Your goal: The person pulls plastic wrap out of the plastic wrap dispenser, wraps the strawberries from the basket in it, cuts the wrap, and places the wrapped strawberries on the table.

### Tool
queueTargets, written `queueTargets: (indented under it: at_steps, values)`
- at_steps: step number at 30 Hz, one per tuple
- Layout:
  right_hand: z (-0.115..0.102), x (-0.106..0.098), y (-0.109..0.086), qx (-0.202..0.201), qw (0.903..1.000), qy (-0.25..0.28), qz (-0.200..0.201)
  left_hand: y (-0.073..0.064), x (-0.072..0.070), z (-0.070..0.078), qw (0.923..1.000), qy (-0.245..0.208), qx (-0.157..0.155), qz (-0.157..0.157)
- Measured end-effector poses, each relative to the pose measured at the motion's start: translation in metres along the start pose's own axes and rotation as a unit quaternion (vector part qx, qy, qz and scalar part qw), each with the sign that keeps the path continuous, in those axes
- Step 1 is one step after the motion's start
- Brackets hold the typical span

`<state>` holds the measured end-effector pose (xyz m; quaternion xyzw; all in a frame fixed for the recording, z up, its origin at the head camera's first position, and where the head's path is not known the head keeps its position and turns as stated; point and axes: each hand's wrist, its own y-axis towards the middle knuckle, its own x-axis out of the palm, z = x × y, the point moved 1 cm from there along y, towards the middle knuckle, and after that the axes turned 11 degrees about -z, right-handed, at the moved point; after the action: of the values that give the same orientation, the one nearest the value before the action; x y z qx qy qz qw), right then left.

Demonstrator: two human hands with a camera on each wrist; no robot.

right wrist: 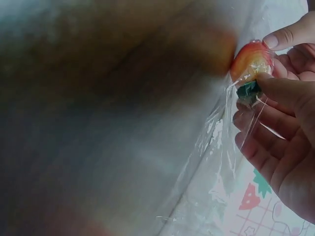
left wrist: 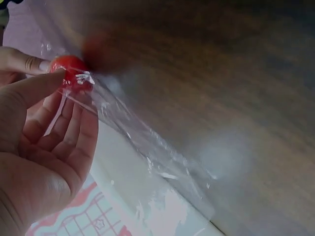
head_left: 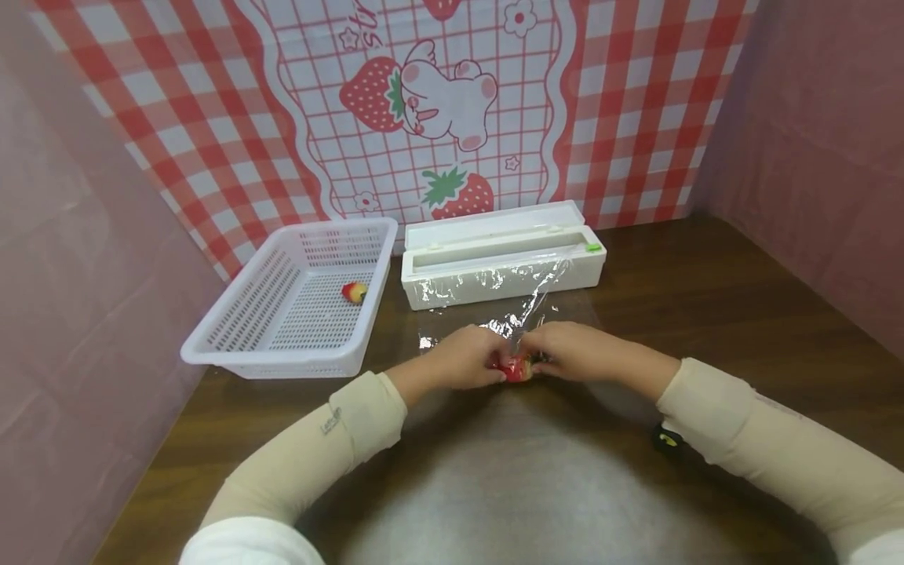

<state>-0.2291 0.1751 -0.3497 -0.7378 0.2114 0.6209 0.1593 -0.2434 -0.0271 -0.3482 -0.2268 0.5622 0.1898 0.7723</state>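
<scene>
In the head view my left hand (head_left: 468, 358) and right hand (head_left: 581, 351) meet over the table in front of a white cling film box (head_left: 452, 286). Between them they pinch a small red and yellow strawberry (head_left: 518, 369). Clear cling film (head_left: 512, 323) stretches from the box to the fruit and covers it. The left wrist view shows thumb and index finger on the strawberry's red side (left wrist: 73, 71), film pulled across it. In the right wrist view, the right thumb presses near its green leafy cap (right wrist: 249, 90), which is under film too; the other fingers lie behind.
A white perforated basket (head_left: 201, 345) stands at the left, with another red and yellow strawberry (head_left: 355, 293) inside. The box's lid (head_left: 494, 225) is raised, and a green piece (head_left: 593, 247) sits at its right end. Behind is a checked strawberry-print cloth (head_left: 636, 102).
</scene>
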Motion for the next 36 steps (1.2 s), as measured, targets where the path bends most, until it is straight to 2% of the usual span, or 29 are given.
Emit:
queueTargets:
  at_steps: [4,9,15,19,21,24,27,32,36]
  values:
    - [0.005,-0.002,0.002,0.015,0.999,0.039,-0.016,0.003,-0.004,-0.007,0.9983,-0.058,0.006,-0.001]
    - [0.014,-0.001,0.006,0.032,0.9965,0.073,-0.027,0.009,-0.011,-0.015,0.9945,-0.1,-0.024,-0.023]
    - [0.025,0.0,0.015,0.068,0.9971,0.033,-0.01,0.022,-0.018,-0.028,0.9952,-0.077,-0.05,-0.034]
    - [0.027,-0.004,0.019,0.103,0.9942,-0.012,0.029,0.029,-0.021,-0.036,0.9963,-0.045,-0.071,-0.018]
    - [0.027,-0.007,0.02,0.097,0.9935,-0.024,0.054,0.03,-0.023,-0.037,0.9961,-0.039,-0.079,0.005]
    - [0.024,-0.012,0.022,0.059,0.9954,-0.013,0.074,0.027,-0.027,-0.036,0.9945,-0.061,-0.079,0.032]
    - [0.022,-0.013,0.024,0.032,0.9979,-0.008,0.055,0.025,-0.027,-0.032,0.9957,-0.064,-0.057,0.036]
    - [0.025,-0.007,0.029,0.063,0.9978,-0.017,-0.008,0.028,-0.018,-0.027,0.999,0.0,-0.043,0.013]
    - [0.03,-0.005,0.032,0.076,0.9966,-0.018,-0.023,0.033,-0.014,-0.03,0.9988,0.013,-0.047,0.003]
